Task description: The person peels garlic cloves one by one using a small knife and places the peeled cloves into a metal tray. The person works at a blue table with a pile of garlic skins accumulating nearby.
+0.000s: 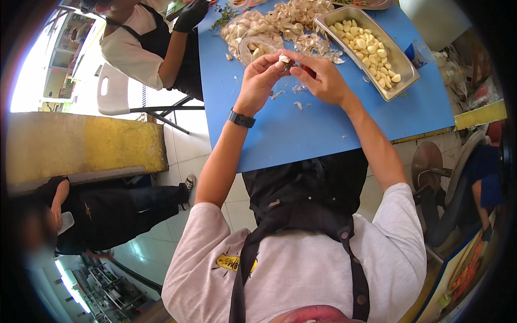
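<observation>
My left hand [260, 78] pinches a garlic clove [285, 59] between thumb and fingertips, with whitish skin showing on it. My right hand [325, 76] meets it from the other side, forefinger reaching over to the clove. Under its curled fingers sits a small dark red object [309, 71], mostly hidden, possibly a knife handle. Just beyond my hands, a clear plastic bag [258, 47] of unpeeled garlic lies on the blue table [291, 137], beside a heap of garlic skins [297, 16]. A steel pan [388, 93] to the right contains many peeled cloves [371, 48].
A clear cup with blue [419, 53] stands right of the pan. At the far left corner, a co-worker's black-gloved hand [190, 16] is near green herbs [224, 17] and red chillies. A white folding chair [114, 89] is at left. Another person [109, 218] stands lower left.
</observation>
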A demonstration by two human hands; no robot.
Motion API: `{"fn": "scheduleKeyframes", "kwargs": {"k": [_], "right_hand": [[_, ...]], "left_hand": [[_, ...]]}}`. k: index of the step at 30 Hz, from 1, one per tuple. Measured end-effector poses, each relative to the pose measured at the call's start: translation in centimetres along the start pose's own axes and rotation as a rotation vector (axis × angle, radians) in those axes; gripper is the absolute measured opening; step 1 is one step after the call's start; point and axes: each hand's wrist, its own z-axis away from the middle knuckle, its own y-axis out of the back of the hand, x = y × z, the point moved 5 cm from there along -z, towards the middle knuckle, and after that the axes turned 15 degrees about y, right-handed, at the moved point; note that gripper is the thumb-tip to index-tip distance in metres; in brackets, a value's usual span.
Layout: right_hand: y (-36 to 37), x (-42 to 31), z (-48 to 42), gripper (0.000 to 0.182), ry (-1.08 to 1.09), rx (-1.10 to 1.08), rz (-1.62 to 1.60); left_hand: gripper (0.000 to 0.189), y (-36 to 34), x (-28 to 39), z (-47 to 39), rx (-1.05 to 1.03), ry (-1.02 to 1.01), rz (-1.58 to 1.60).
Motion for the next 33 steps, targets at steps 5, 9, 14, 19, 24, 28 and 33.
{"fn": "scheduleKeyframes", "kwargs": {"k": [5, 9, 14, 19, 24, 28, 33], "right_hand": [[0.2, -0.2, -0.1, 0.039, -0.007, 0.032, -0.046], [0.3, -0.2, -0.2, 0.039, -0.031, 0.015, -0.053], [0.2, -0.2, -0.1, 0.039, -0.021, 0.009, -0.057], [0.0, -0.3, 0.0, 0.038, 0.006, 0.025, -0.057], [-0.3, 0.1, 0.0, 0.036, 0.042, 0.072, -0.055], [-0.7, 0.5, 0.1, 0.034, 0.059, 0.147, -0.088], [-0.8, 0.4, 0.1, 0.032, 0.049, 0.208, -0.099]], "left_hand": [[0.018, 0.0, 0.0, -0.2, 0.0, 0.005, 0.03], [0.018, 0.2, 0.1, -0.1, 0.035, 0.019, 0.014], [0.017, 0.0, 0.3, -0.2, -0.002, 0.003, 0.022], [0.017, 0.1, 0.2, -0.1, -0.023, 0.005, 0.05], [0.017, 0.1, 0.4, 0.0, 0.026, -0.033, 0.012], [0.018, -0.1, 0.3, 0.0, 0.077, -0.078, -0.056], [0.019, -0.6, 0.4, 0.1, 0.104, -0.072, -0.056]]}}
